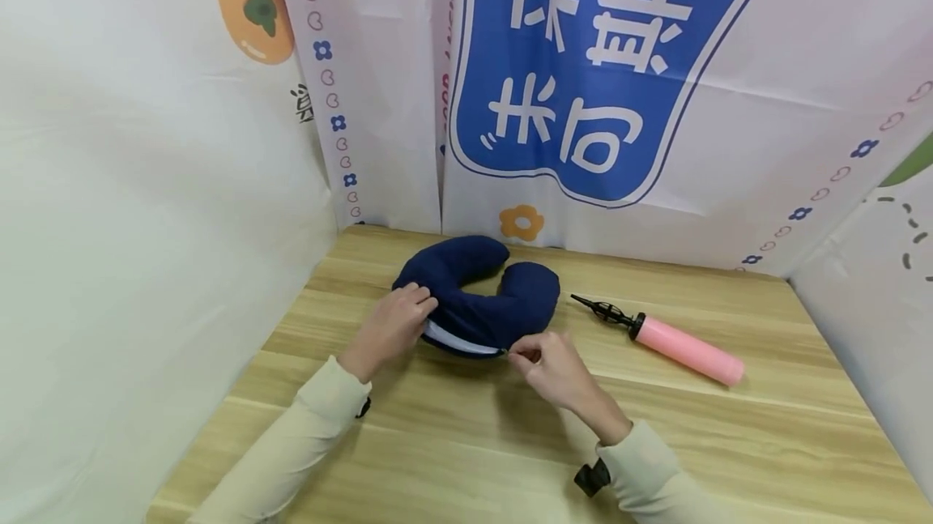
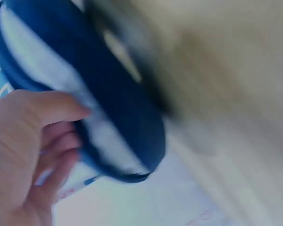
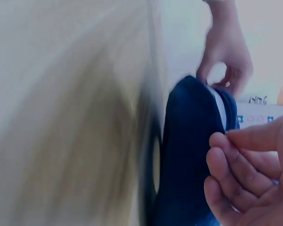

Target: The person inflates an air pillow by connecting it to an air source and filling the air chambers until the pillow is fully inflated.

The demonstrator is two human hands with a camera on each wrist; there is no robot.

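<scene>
A navy U-shaped neck pillow (image 1: 477,309) lies on the table, its outer seam unzipped to show a white strip (image 1: 461,342) inside. My left hand (image 1: 397,317) grips the fabric at the left end of this opening. In the left wrist view, the thumb presses on the white strip (image 2: 42,61) with the fingers curled behind the edge. At the opening's other end my right hand (image 1: 551,368) pinches the small zipper pull between thumb and forefinger. The right wrist view shows these fingertips (image 3: 220,140) at the end of the gap; the pull itself is mostly covered.
A hand pump (image 1: 688,350) with a pink barrel and black nozzle lies to the right of the pillow. The wooden table (image 1: 437,443) meets printed white sheets (image 1: 394,103) at the back and sides.
</scene>
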